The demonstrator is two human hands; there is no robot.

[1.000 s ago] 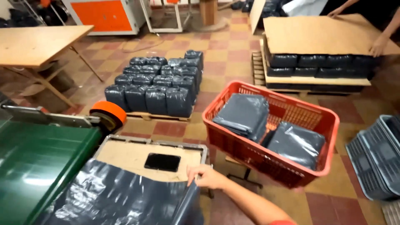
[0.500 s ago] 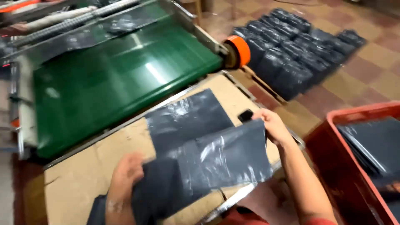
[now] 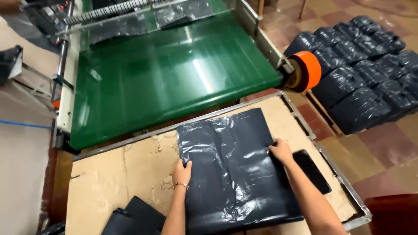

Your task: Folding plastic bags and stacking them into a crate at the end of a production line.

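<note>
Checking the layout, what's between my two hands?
Head view: only the flat black bag spans between the left hand and right hand.

Bright overhead glare on green belt [image 3: 174, 78]

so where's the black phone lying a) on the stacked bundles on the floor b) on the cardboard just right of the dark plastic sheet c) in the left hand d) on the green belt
b: the black phone lies flat on the cardboard, beside the right edge of the dark plastic sheet, near the right hand.
</note>
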